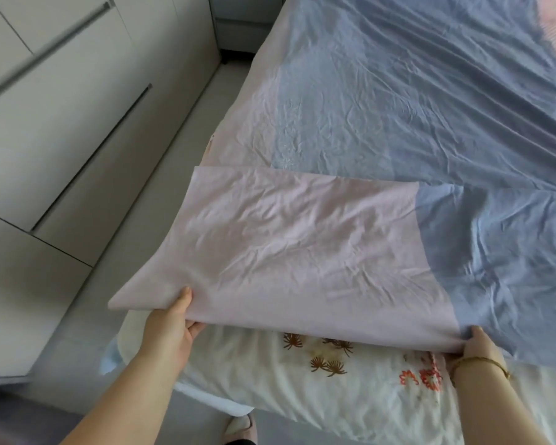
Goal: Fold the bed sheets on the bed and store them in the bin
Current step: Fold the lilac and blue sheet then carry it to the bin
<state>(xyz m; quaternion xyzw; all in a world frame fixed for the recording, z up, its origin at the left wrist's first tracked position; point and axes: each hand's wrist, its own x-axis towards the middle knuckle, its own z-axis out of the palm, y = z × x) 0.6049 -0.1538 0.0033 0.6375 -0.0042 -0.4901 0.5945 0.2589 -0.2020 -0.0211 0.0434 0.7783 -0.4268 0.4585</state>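
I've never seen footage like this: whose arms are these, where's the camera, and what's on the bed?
No machine here: a person wears one camera on the head, looking down at their own arms. The left hand and right hand each pinch the near edge of a pink and blue sheet, holding it above white flowered bedding. The rest of the sheet lies spread out farther away. Pale cupboards stand to the left.

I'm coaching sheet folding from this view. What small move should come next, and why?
Probably carry the held edge forward over the sheet toward its far side. The left hand and right hand both grip the near edge, lifted off the floral bedding, while the rest lies spread flat.
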